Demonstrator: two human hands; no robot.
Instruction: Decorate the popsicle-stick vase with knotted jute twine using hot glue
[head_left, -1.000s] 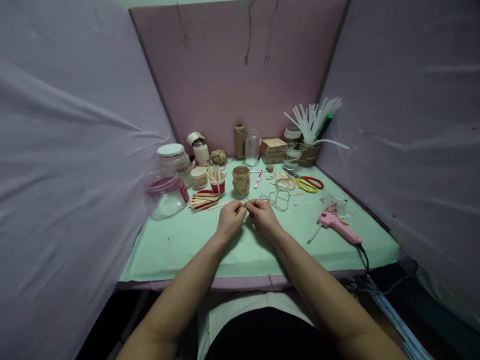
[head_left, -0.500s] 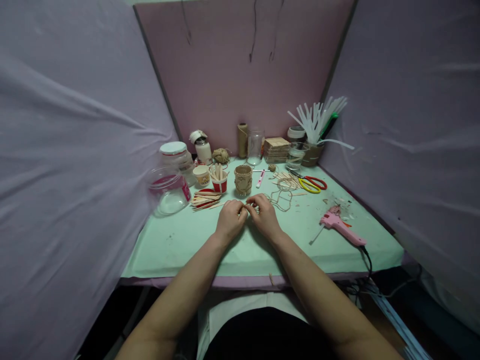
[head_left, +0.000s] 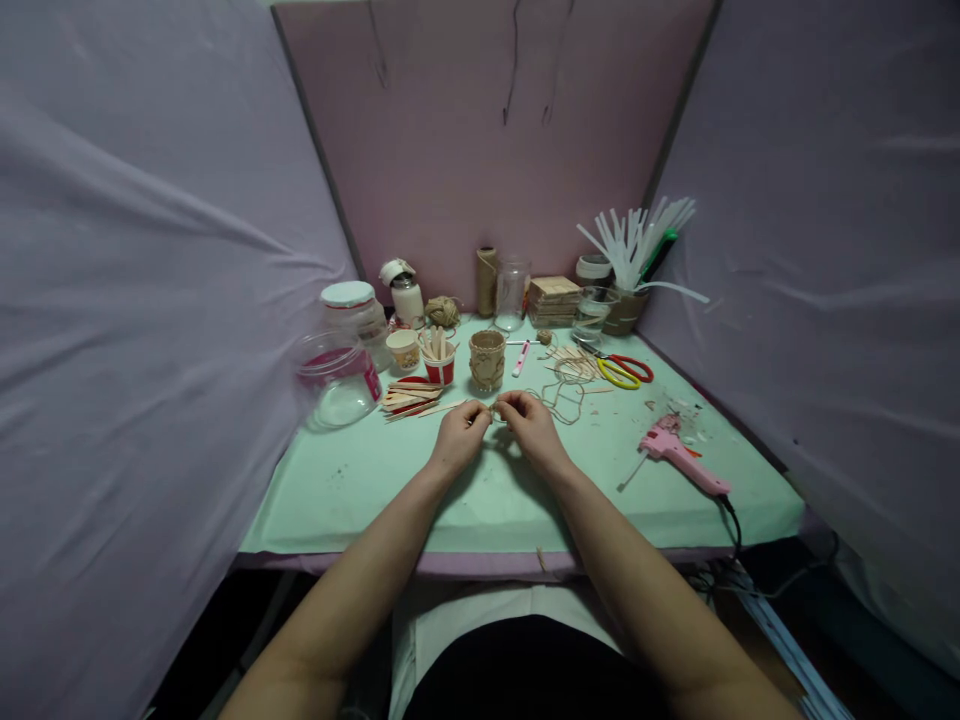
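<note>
My left hand [head_left: 462, 436] and my right hand [head_left: 531, 428] meet above the middle of the table, fingertips pinched on a thin strand of twine [head_left: 493, 408]. Only a short bit of the strand shows between them; the rest is hidden by the fingers. Loose loops of the same tan twine [head_left: 571, 402] spread on the cloth to the right of my right hand. Just beyond both hands stands a small beige cup [head_left: 487, 362] with twine-like trim around its rim and side.
A pink glue gun [head_left: 686, 458] lies at the right, its cord over the edge. Scissors [head_left: 626, 372] rest behind it near thin sticks. At left are craft sticks [head_left: 411, 396], a red cup [head_left: 439, 371] of sticks and clear jars [head_left: 337, 385]. Glue sticks [head_left: 634, 245] stand at back right.
My fingertips have drawn slightly apart, showing a bit of the twine between them. The things on the table stay where they were.
</note>
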